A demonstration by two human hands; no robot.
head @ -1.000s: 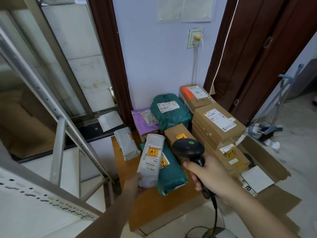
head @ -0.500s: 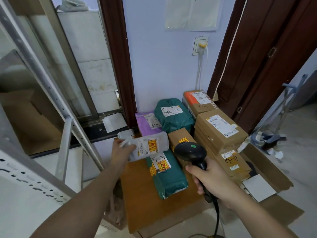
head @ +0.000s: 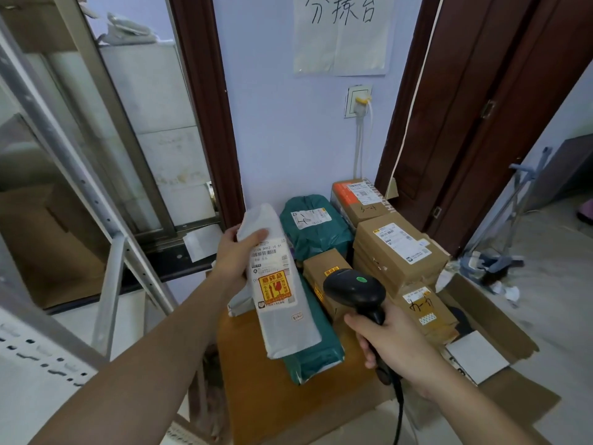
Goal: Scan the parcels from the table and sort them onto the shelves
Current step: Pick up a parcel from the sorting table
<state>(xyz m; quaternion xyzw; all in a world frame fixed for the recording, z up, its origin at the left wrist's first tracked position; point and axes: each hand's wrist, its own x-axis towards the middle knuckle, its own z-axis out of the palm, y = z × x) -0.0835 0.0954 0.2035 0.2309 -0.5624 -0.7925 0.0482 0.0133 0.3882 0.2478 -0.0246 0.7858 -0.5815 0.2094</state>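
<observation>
gripped near its top end by the left hand (head: 236, 252), a white parcel (head: 278, 284) is held up above the table (head: 272, 396), label side facing the camera, with the thumb across its front and the other fingers behind it. the right hand (head: 396, 346) is wrapped tight around the handle of a black scanner (head: 355, 292), whose head sits just beside the parcel's lower right edge (a green dot shows on top of it).

on the left stands a metal shelf frame (head: 64, 162), its pale shelf (head: 29, 358) running under the left forearm. the wooden table sits against the blue wall, crowded at the back and right. the biggest cardboard box (head: 398, 248) lies on the right, with a label on its top face. behind it is an orange and brown box (head: 359, 197) against the wall. a green bag (head: 316, 226) sits at the back, and a second green bag (head: 316, 342) lies flat on the table partly under the held parcel. between them is a small brown box (head: 324, 268) with a yellow sticker. a lower box (head: 423, 311) with handwriting lies at the right edge, near the scanner.
</observation>
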